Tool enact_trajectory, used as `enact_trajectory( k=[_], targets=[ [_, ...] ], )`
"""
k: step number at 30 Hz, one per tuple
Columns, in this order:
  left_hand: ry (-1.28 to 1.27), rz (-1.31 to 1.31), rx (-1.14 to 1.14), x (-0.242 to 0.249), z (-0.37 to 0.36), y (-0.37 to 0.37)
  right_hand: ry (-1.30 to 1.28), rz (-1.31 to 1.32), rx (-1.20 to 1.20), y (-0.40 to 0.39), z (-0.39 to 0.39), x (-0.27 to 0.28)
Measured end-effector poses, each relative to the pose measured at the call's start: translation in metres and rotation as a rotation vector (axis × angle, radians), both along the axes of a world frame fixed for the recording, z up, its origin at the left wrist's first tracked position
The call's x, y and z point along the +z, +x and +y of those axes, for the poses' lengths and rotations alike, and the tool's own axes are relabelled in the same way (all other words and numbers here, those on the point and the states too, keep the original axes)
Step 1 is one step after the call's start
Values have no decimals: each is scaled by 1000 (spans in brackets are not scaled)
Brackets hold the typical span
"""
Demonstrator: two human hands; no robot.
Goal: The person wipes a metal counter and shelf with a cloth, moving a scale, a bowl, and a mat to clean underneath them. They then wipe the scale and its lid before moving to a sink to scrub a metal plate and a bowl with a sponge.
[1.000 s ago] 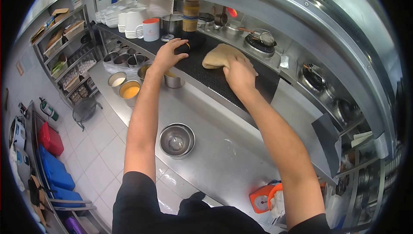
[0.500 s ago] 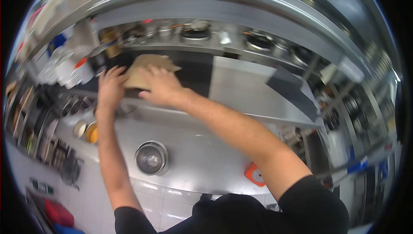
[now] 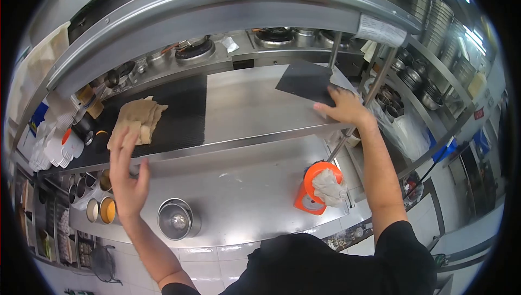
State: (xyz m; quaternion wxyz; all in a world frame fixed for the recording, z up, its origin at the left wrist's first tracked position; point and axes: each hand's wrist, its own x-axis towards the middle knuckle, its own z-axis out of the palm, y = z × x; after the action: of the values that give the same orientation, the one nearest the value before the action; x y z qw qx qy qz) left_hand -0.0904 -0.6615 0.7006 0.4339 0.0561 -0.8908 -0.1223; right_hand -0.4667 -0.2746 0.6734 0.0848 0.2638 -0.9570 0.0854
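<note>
Beige cloth [image 3: 142, 116] lies heaped on a black mat [image 3: 184, 113] on the raised surface [image 3: 244, 99], the left hand [image 3: 128, 185] spread loosely at its near edge. Farther along, the right hand [image 3: 350, 107], also spread, is at a dark grey sheet's [image 3: 304, 80] edge.

On the raised shelf [image 3: 244, 102] before you, the cloth [image 3: 140, 111] lies on the mat [image 3: 185, 105] at your left, the sheet [image 3: 305, 79] near your right hand [image 3: 346, 107]. On the lower surface [image 3: 244, 186], the bowl [image 3: 169, 211] sits left of the scale [image 3: 310, 204]. Burners [image 3: 274, 36] stand behind the shelf.
</note>
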Motion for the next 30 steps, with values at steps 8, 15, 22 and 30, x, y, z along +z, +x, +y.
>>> enact_trajectory(
  k=[8, 15, 22, 30],
  targets=[
    [-13, -214, -327, -9, 93, -102, 77, 201, 322, 80, 57, -12],
    [67, -340, -405, -26, 169, -147, -229, 455, 331, 110, 98, -7],
    [392, -259, -383, -65, 194, -161, -405, 417, 310, 102, 113, -33],
    [1547, 9, -685, -95, 226, -160, -433, 388, 370, 101, 111, -51]
  ],
)
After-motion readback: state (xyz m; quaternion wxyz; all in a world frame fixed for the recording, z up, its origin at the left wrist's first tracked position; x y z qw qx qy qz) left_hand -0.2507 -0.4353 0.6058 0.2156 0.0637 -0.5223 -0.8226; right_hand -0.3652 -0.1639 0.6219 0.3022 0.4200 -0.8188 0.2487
